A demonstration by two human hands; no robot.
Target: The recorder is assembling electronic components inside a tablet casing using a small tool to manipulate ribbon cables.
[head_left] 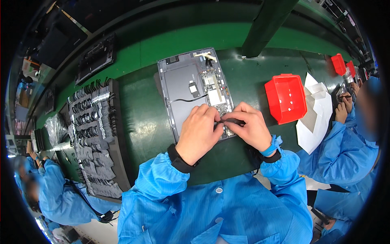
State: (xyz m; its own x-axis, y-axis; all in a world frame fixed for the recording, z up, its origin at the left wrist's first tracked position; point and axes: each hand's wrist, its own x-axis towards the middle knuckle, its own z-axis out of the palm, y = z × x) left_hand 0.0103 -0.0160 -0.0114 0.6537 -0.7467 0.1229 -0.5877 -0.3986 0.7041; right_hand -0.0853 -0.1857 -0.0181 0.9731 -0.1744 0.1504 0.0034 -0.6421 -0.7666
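Observation:
An opened grey device casing [183, 79] lies on the green bench in front of me. A circuit board [210, 83] runs along its right side, and a thin black cable [187, 100] crosses the casing toward it. Over the board's near end, the fingertips of both hands meet. My left hand [200, 129] is closed in a pinch, with what it holds hidden behind the fingers. Between the thumb and fingers of my right hand [252, 127] is a slim black tool [234, 121], its tip close to the left fingertips.
On my left stands a dark foam tray [120, 134] with rows of black cables [89, 122]. To the right are a red bin [285, 99] with small white pieces and a white paper sheet [312, 130]. Co-workers in blue sit on both sides. A green post [266, 28] rises behind.

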